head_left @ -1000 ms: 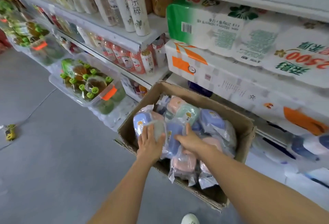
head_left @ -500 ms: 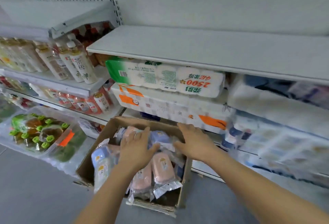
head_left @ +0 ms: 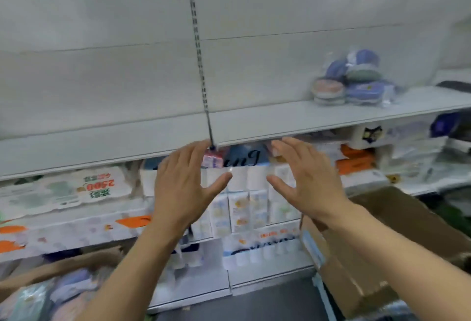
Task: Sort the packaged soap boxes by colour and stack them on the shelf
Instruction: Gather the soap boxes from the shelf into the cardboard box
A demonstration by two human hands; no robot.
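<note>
A shop aisle: white shelving (head_left: 293,116) stacked with packaged tissue rolls (head_left: 84,190).

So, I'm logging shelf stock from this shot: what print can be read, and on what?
"2500", upside down in red: tissue pack below the shelf.
"ng", upside down in dark script: blue pack between the hands.
Other pack print, and soap boxes: too blurred.

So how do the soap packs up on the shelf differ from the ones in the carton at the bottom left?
The soap packs on the shelf sit piled in a small heap on the shelf; the soap packs in the carton lie loose, low down, cut off by the frame. Both show blue ones in clear wrap. Blur hides more.
</note>
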